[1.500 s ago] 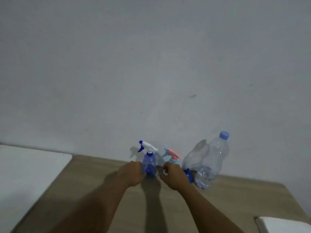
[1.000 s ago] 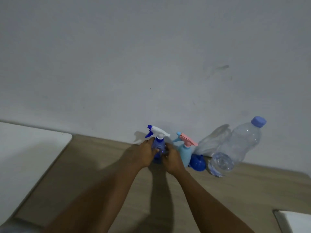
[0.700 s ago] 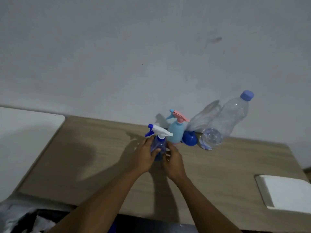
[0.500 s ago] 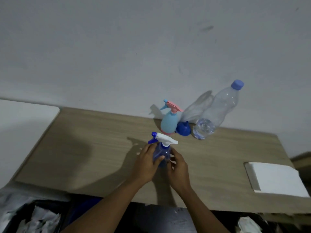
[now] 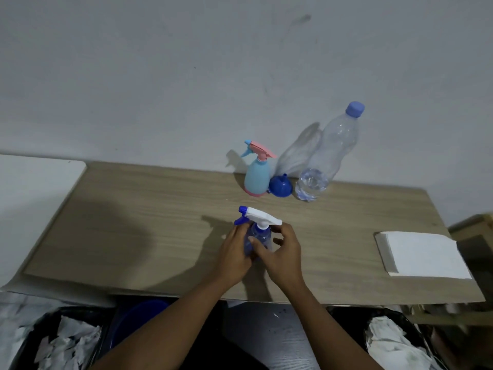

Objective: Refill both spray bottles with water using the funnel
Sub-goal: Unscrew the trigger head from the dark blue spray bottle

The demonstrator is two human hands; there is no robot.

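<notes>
1. Head view: the translucent dark-blue spray bottle with a white trigger head and blue nozzle stands upright on the light wooden table, near its front edge, with its cap on
2. The left hand wraps the left side of this bottle's body, fingers curled closed around it
3. The right hand cups the bottle's right side, thumb laid across the front and fingers bent loosely around the neck below the trigger head; how firmly it grips cannot be told
4. Behind this bottle, by the grey wall, stands the light-blue spray bottle with a pink trigger and pink base
5. The small dark-blue plastic funnel lies just right of the light-blue bottle, touching it
6. The large clear plastic water bottle with a blue cap stands just right of the funnel
7. A white flat pad lies well to the right of the held bottle
</notes>
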